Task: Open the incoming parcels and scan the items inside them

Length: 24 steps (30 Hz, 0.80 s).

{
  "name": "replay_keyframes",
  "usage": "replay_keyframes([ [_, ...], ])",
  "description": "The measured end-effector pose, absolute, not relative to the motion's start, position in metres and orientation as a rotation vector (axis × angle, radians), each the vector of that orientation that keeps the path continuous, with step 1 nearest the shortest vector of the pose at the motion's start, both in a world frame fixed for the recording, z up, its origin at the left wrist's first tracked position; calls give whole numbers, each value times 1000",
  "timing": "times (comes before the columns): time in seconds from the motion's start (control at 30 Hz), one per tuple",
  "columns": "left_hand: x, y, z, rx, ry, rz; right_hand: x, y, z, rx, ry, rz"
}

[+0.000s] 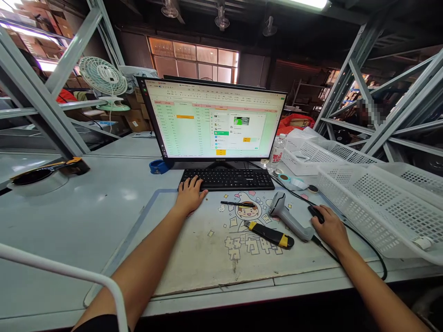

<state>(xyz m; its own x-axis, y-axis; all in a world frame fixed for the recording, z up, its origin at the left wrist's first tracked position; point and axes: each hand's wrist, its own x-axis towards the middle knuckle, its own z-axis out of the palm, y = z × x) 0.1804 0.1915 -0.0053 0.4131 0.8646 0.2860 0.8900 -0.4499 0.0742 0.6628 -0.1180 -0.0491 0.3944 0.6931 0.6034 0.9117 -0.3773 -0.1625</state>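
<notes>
My left hand [191, 194] rests with fingers spread on the left end of a black keyboard [228, 179]. At the right, my right hand [330, 227] curls over a black computer mouse [316, 214] on the printed desk mat [194, 258]. Between my hands lie a grey barcode scanner [291, 218] with a cable, a black and yellow utility knife [272, 234] and a black pen [237, 204]. Behind the keyboard stands a monitor [214, 122], lit with a spreadsheet and a smaller chat window.
White perforated baskets [384, 203] line the right side, one close to my right hand. A tape dispenser [48, 175] sits at the left, a blue tape roll [159, 167] beside the monitor. A bottle [277, 150] stands behind. A white bar [69, 269] crosses the lower left.
</notes>
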Motion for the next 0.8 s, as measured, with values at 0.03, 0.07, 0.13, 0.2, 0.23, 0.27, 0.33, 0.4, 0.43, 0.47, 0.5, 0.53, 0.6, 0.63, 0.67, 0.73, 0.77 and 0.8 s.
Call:
replay_keyframes([
  [0.03,180,192,-5,-2567,-1597,-436,663,-118,-49,-2183,-1375,-610],
  [0.07,181,191,-5,-2570,-1597,-435,663,-118,-49,-2184,-1375,-603],
  [0.13,181,191,-5,-2572,-1599,-434,664,-118,-49,-2191,-1377,-585],
  [0.2,181,191,-5,-2571,-1602,-436,664,-118,-49,-2199,-1377,-572],
  [0.23,181,191,-5,-2571,-1604,-437,664,-118,-49,-2203,-1377,-567],
  [0.27,181,192,-5,-2573,-1605,-439,664,-119,-48,-2207,-1374,-564],
  [0.33,180,192,-5,-2581,-1606,-442,664,-118,-49,-2208,-1368,-556],
  [0.4,180,193,-6,-2587,-1607,-442,666,-118,-50,-2191,-1367,-552],
  [0.43,180,194,-6,-2588,-1605,-443,667,-117,-50,-2179,-1370,-552],
  [0.47,180,194,-6,-2586,-1602,-446,667,-117,-51,-2168,-1376,-552],
  [0.5,180,194,-7,-2582,-1598,-449,668,-116,-52,-2158,-1382,-554],
  [0.53,180,194,-7,-2577,-1594,-454,669,-116,-53,-2151,-1388,-555],
  [0.6,180,194,-7,-2570,-1590,-461,671,-114,-55,-2142,-1403,-549],
  [0.63,180,194,-7,-2567,-1592,-461,671,-114,-55,-2138,-1410,-545],
  [0.67,180,194,-7,-2566,-1595,-460,672,-113,-56,-2135,-1415,-541],
  [0.73,180,195,-8,-2565,-1598,-454,673,-112,-57,-2125,-1423,-533],
  [0.77,181,195,-8,-2564,-1598,-451,674,-111,-58,-2119,-1426,-529],
  [0.8,181,196,-8,-2563,-1597,-450,674,-111,-58,-2113,-1427,-527],
])
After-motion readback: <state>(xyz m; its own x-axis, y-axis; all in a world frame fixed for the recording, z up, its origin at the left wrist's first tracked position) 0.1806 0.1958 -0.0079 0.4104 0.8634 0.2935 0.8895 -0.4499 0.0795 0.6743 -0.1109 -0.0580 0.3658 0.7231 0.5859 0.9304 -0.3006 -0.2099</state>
